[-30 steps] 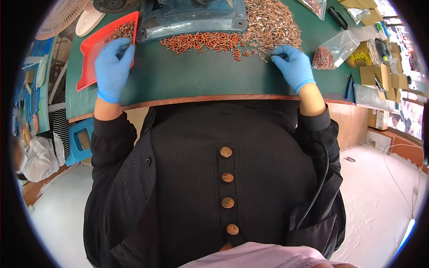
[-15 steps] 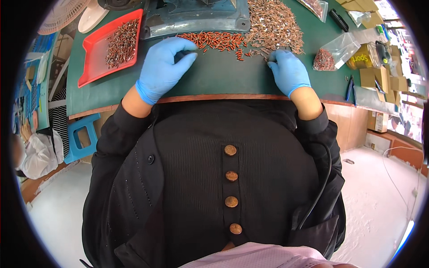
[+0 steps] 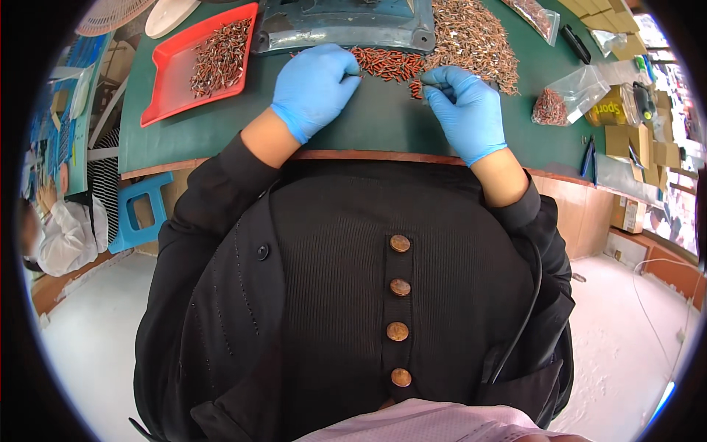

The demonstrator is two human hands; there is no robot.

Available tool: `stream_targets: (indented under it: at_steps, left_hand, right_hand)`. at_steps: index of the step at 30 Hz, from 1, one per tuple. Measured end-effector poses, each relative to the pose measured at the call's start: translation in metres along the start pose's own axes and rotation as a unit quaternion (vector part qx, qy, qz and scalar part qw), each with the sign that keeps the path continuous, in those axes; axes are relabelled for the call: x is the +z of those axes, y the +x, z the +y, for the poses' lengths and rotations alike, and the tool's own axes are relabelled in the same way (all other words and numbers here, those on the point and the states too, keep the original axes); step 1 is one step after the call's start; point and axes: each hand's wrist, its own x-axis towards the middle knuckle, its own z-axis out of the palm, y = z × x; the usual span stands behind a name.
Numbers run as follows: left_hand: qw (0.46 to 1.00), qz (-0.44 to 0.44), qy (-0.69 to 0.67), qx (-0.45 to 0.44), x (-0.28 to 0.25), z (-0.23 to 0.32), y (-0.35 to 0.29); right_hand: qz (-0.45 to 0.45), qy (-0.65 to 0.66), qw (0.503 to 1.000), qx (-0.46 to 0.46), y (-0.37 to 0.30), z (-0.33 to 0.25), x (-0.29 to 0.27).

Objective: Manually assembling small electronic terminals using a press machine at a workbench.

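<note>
Both my hands wear blue gloves over the green tabletop. The fingers of my left hand point(image 3: 315, 90) are curled closed, tips at the near left edge of a patch of small red-brown pieces point(image 3: 387, 65); whatever they may hold is hidden. My right hand point(image 3: 468, 114) bends thumb and forefinger close together at the right end of that patch, beside a few loose pieces. What lies between these fingertips is too small to make out. A larger heap of coppery, metal-tipped pieces point(image 3: 475, 44) spreads behind my right hand.
A red tray point(image 3: 169, 85) with similar pieces stands left, beside a grey-blue machine base point(image 3: 342, 29). On the right lie a clear bag of pieces point(image 3: 550, 107), a black marker point(image 3: 576, 44), blue-handled pliers point(image 3: 589, 156) and cardboard boxes point(image 3: 626, 144). A blue stool point(image 3: 140, 214) stands left below.
My left hand has moved right along the small pieces, its fingers closing up. My right hand has shifted left from the heap's edge to the loose red-brown pieces. The view has shifted slightly.
</note>
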Motion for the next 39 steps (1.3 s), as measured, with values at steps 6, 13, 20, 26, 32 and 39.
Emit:
stream_targets:
  at_steps: [6, 13, 20, 26, 32, 39]
  left_hand:
    - [0.997, -0.039, 0.062, -0.016, 0.008, 0.002, 0.013]
    - [0.996, -0.065, 0.065, -0.003, 0.004, 0.001, 0.015]
    - [0.877, -0.057, -0.460, -0.128, -0.014, 0.009, 0.015]
    - [0.740, -0.098, -0.645, -0.164, -0.023, 0.021, 0.005]
    - [0.737, -0.060, -0.653, -0.161, -0.023, 0.030, 0.002]
    - [0.635, -0.034, -0.752, -0.174, -0.019, 0.033, -0.001]
  right_hand:
    - [0.022, -0.083, 0.995, -0.050, 0.007, -0.005, 0.010]
    - [-0.019, 0.047, 0.999, 0.019, 0.010, -0.006, 0.016]
    - [-0.054, 0.235, 0.968, 0.075, 0.013, -0.031, 0.012]
    - [-0.033, 0.246, 0.967, 0.059, 0.013, -0.039, 0.014]
    - [0.043, 0.188, 0.981, -0.012, 0.008, -0.045, 0.021]
    - [0.129, 0.124, 0.977, -0.116, 0.008, -0.046, 0.027]
